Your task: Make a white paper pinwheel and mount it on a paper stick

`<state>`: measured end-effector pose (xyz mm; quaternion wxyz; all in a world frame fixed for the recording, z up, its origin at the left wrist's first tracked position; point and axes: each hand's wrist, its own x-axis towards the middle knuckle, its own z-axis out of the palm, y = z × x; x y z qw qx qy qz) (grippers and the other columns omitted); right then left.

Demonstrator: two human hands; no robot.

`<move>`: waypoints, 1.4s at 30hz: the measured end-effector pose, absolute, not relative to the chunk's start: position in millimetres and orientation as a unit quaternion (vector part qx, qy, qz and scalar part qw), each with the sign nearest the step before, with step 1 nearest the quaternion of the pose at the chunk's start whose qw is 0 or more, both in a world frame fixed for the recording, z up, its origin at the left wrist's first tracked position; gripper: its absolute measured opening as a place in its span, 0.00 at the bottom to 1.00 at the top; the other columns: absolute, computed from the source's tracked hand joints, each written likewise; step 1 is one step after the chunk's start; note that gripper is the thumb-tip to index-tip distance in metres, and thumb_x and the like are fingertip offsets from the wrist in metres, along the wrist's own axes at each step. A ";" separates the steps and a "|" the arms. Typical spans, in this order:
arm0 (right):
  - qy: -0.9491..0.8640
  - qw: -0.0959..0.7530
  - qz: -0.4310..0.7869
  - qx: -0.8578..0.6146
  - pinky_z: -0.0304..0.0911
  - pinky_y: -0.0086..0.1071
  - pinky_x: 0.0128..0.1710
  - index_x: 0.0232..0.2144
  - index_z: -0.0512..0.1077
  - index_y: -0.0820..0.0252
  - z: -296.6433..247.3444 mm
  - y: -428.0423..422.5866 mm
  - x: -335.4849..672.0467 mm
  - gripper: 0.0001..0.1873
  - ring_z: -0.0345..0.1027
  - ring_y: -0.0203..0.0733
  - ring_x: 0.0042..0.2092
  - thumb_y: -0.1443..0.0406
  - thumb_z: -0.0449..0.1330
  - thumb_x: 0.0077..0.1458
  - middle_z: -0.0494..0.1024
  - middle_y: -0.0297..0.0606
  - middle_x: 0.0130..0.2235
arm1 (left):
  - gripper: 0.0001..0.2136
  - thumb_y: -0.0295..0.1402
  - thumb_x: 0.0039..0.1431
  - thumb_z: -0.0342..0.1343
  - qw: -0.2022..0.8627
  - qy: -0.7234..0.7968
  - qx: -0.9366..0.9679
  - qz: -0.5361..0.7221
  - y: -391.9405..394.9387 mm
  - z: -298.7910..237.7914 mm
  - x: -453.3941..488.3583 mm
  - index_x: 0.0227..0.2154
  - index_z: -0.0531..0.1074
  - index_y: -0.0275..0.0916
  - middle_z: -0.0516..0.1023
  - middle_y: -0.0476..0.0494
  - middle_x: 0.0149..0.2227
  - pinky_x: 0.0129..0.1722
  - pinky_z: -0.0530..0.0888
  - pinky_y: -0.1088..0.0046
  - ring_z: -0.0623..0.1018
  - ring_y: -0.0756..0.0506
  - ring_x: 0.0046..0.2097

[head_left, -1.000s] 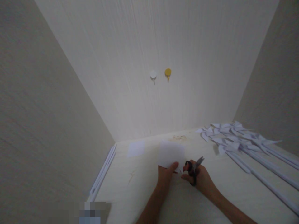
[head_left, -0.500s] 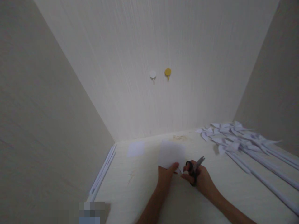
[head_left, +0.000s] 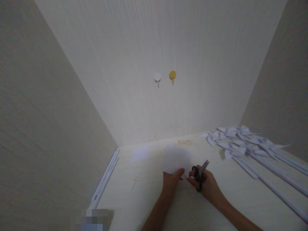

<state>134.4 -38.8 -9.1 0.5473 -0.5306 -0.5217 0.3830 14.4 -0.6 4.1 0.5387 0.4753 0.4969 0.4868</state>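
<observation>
A white square sheet of paper [head_left: 176, 158] is held up off the table by my left hand [head_left: 172, 179], thumb on top and fingers underneath. My right hand [head_left: 204, 181] has its fingers wrapped around a pair of black-handled scissors [head_left: 201, 173]. The blades point up and to the right, away from the paper. With thumb and forefinger, the same hand is at the paper's lower right corner; whether it pinches the corner is too small to tell. Another white paper square [head_left: 140, 153] lies flat on the table to the left.
Several paper pinwheels [head_left: 238, 149] on rolled paper sticks [head_left: 276, 191] lie at the right. More rolled paper sticks [head_left: 106, 176] rest along the left edge of the table [head_left: 130, 205]. A white hook [head_left: 157, 77] and a yellow hook [head_left: 172, 74] are on the wall.
The scissors' blades have tilted slightly upward and to the left in my right hand. Otherwise both hands and the paper are nearly where they were.
</observation>
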 end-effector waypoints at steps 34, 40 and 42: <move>-0.510 0.558 0.350 -0.553 0.52 0.26 0.17 0.17 0.59 0.59 -5.0 -39.0 135.4 0.14 0.53 0.31 0.19 0.58 0.60 0.35 0.61 0.28 0.16 | 0.08 0.30 0.35 0.58 0.539 0.484 0.494 0.482 -3.1 2.1 15.9 0.22 0.72 0.33 0.75 0.44 0.22 0.20 0.68 0.76 0.72 0.47 0.24; -0.514 0.548 0.342 -0.564 0.49 0.25 0.17 0.16 0.58 0.59 -6.4 -38.1 136.0 0.14 0.51 0.31 0.18 0.58 0.60 0.35 0.56 0.25 0.15 | 0.06 0.30 0.35 0.57 0.545 0.481 0.503 0.467 -2.9 -0.3 16.3 0.21 0.73 0.35 0.75 0.45 0.23 0.20 0.68 0.76 0.72 0.48 0.24; -0.511 0.550 0.349 -0.561 0.49 0.25 0.17 0.16 0.58 0.59 -5.8 -37.8 136.1 0.15 0.51 0.31 0.18 0.58 0.61 0.34 0.56 0.25 0.15 | 0.05 0.29 0.35 0.57 0.545 0.486 0.510 0.454 -3.1 -2.0 16.4 0.20 0.72 0.35 0.74 0.46 0.21 0.20 0.68 0.76 0.72 0.48 0.23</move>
